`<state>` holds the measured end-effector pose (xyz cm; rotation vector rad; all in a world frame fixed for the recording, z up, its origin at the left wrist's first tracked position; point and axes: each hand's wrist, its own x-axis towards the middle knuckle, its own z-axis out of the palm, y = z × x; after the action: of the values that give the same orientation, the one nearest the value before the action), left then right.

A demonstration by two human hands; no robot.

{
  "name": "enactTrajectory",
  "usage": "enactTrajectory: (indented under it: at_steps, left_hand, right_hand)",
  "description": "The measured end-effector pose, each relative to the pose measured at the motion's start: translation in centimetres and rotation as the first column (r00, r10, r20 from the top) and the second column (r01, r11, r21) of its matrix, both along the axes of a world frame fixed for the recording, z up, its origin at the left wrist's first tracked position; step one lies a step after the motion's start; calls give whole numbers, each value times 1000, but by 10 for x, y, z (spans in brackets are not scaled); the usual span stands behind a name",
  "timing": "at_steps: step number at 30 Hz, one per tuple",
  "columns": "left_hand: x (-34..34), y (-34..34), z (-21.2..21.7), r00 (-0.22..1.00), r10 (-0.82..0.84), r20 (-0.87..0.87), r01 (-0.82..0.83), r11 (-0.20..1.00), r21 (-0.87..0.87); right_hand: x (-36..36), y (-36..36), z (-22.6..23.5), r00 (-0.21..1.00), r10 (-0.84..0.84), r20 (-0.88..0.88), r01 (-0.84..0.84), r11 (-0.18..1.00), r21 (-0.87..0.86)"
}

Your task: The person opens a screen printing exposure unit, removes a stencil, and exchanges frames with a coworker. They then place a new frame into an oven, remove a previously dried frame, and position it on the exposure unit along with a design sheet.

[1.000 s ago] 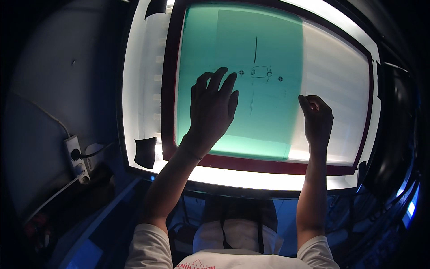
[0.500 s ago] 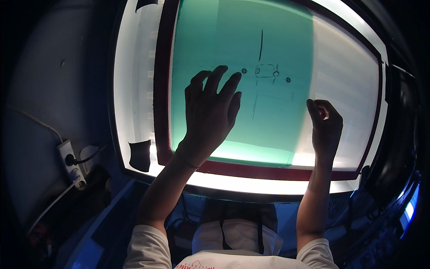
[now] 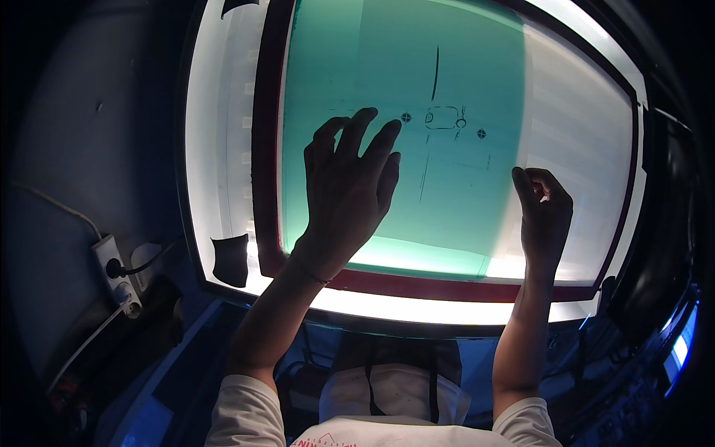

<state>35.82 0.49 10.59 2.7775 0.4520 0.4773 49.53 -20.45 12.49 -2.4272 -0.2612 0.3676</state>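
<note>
In the head view, a glowing light table (image 3: 417,311) is seen, and on it a frame (image 3: 417,287) with dark red sides is laid. Inside the frame, most of the surface is taken up by a green area (image 3: 462,223), while a pale strip (image 3: 581,149) is left along the right edge. Near the middle of the green area, a rounded outline (image 3: 444,107) is drawn, flanked by a left cross mark (image 3: 406,118) and a right cross mark (image 3: 481,134); a dark line (image 3: 436,74) is drawn toward the far edge.

The left hand (image 3: 346,186) is held over the left half of the green area, its fingers spread and bent, with the forefinger just beside the left cross mark. The right hand (image 3: 546,212) is held over the pale strip, near its border with the green; its fingers are curled and thumb and forefinger are brought near each other. Whether anything is pinched there, or whether the surface is touched by either hand, cannot be told. By the table's near left corner, a black patch (image 3: 230,261) is seen.
</note>
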Motion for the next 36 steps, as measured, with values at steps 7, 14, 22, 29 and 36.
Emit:
enactTrajectory:
  at_steps: [7,14,22,29,36]
  left_hand:
    - [0,0,-1,1000,0,14,0,1000,1]
    - [0,0,1,1000,-7,-6,7,1000,9]
    - [2,-2,6,992,-10,-129,25,993,113]
    - [3,-4,9,988,-10,-153,24,996,87]
    - [4,-4,9,989,-11,-150,26,995,96]
  right_hand:
    - [-2,4,5,1000,-15,-9,14,999,-35]
    - [-3,2,4,1000,-17,6,17,999,-27]
    - [-3,12,15,998,-48,-49,44,996,-72]
    - [-3,11,11,999,-39,4,40,996,-76]
    - [-2,9,10,999,-48,-6,47,995,-84]
